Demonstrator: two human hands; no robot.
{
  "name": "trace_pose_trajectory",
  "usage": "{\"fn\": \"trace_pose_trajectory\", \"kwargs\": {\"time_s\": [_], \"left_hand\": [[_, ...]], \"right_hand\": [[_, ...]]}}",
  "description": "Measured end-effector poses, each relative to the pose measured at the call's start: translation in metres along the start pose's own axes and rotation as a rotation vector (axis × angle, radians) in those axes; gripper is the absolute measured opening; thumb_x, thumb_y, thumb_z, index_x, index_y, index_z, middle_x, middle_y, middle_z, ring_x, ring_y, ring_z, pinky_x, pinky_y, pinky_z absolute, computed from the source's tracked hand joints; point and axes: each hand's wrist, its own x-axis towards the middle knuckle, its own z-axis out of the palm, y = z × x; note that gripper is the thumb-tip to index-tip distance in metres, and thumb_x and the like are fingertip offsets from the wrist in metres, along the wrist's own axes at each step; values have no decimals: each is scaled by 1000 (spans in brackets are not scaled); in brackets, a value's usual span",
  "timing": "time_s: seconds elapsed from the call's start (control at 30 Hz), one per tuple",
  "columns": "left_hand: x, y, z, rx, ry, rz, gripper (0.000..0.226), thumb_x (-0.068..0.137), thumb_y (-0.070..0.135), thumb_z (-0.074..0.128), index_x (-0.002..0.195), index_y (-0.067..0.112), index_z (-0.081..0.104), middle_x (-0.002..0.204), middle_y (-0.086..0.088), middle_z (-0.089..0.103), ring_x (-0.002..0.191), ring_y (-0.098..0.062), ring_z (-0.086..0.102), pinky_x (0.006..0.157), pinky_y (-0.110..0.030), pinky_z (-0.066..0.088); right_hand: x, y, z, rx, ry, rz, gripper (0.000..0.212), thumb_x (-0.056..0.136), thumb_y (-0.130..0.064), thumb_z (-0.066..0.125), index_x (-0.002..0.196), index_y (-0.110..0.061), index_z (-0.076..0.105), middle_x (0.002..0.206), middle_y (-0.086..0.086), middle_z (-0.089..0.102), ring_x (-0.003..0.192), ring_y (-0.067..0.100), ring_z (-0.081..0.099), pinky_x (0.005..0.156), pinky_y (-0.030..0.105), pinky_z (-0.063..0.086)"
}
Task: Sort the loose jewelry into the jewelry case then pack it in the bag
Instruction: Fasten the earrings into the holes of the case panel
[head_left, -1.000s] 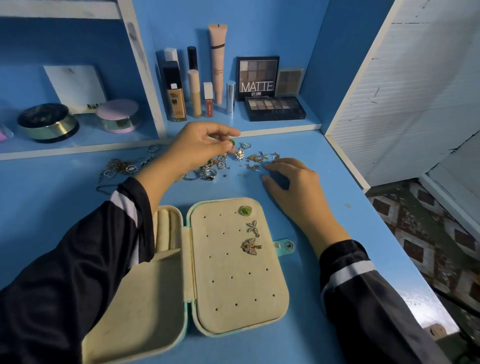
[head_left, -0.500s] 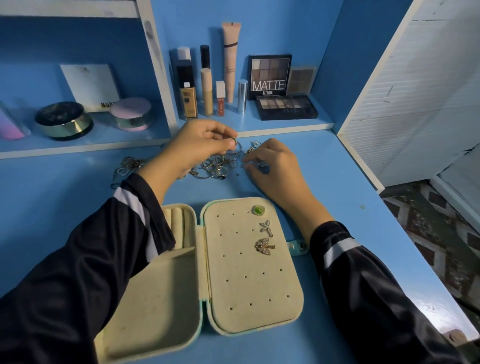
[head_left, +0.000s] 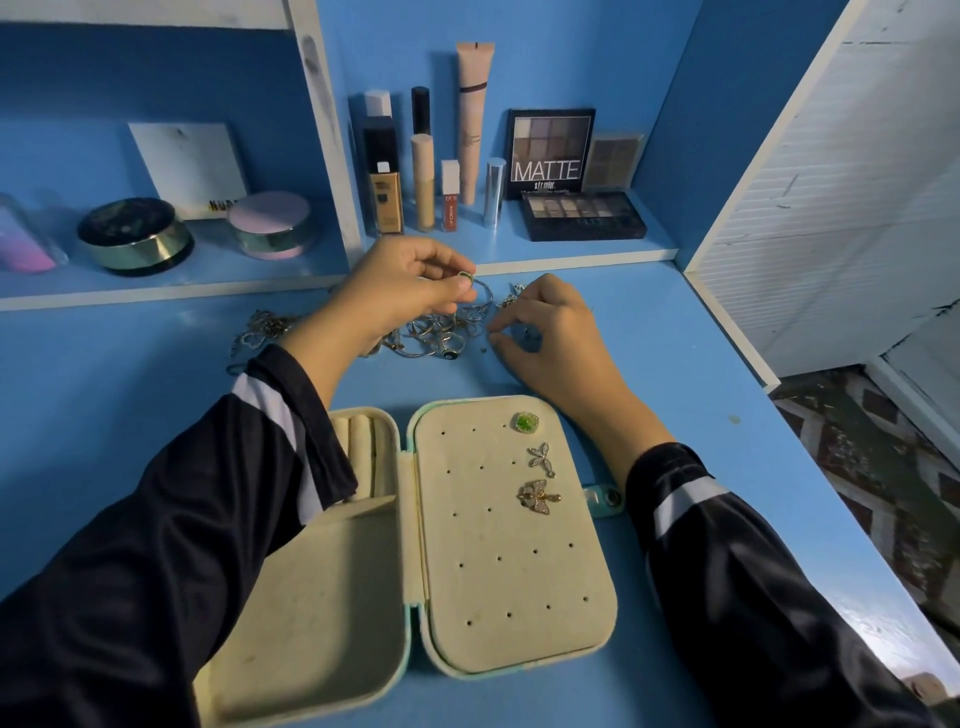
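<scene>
A cream jewelry case (head_left: 498, 597) lies open on the blue desk, near me. Its right panel carries a green earring (head_left: 525, 422) and two butterfly-shaped pieces (head_left: 540, 475). Loose jewelry (head_left: 447, 332) lies in a tangled pile beyond the case. My left hand (head_left: 400, 291) hovers over the pile and pinches a small green earring (head_left: 465, 275) between thumb and fingertips. Just right of the pile, my right hand (head_left: 550, 332) has its fingers curled down onto the desk, thumb and forefinger close together over a tiny piece. I cannot tell whether it holds that piece.
Makeup bottles and tubes (head_left: 421, 171), eyeshadow palettes (head_left: 571, 187) and round compacts (head_left: 135, 239) stand on a low shelf behind the pile. More chains (head_left: 260, 332) lie left of my left wrist. The desk's edge (head_left: 852, 519) drops off at the right. No bag is in view.
My right hand moved from flat on the desk toward the pile and curled its fingertips. My left hand still pinches the green earring, nearly in place. The camera view shifted slightly.
</scene>
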Motion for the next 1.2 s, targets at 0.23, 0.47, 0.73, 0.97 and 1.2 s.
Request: {"fn": "trace_pose_trajectory", "kwargs": {"time_s": [0.23,0.47,0.73,0.97,1.2], "left_hand": [[0,0,0,-11,-12,-34,11,90,3,66,94,13,65,86,-3,72,83,-7,73,76,-19,58],[-2,2,0,-15,-32,-47,10,91,4,66,97,12,65,90,-4,73,87,-9,73,77,-20,58],[-16,14,5,-41,-59,-9,12,93,5,64,96,17,68,94,-7,74,89,-9,73,83,-22,58],[-45,16,10,-37,-48,14,9,92,7,66,95,15,67,95,-8,75,90,-14,73,81,-23,58],[-84,19,18,35,-74,132,20,93,5,64,96,24,70,98,-9,74,89,-14,72,81,-22,57]], "right_hand": [[0,-1,1,6,-3,10,5,78,-4,71,82,-7,72,86,12,55,80,27,51,71,27,35],[-2,-4,-1,45,31,44,5,79,-2,70,82,-7,70,87,10,54,81,24,50,72,23,33],[-12,-13,-18,255,75,199,9,85,-2,67,84,-11,70,91,5,56,81,3,53,72,8,38],[-39,-29,-37,462,126,376,8,89,-16,68,83,-21,70,92,1,62,83,10,53,70,15,40],[-77,-52,-54,602,125,491,7,91,-18,66,87,-14,70,81,-3,61,67,5,51,57,14,42]]}}
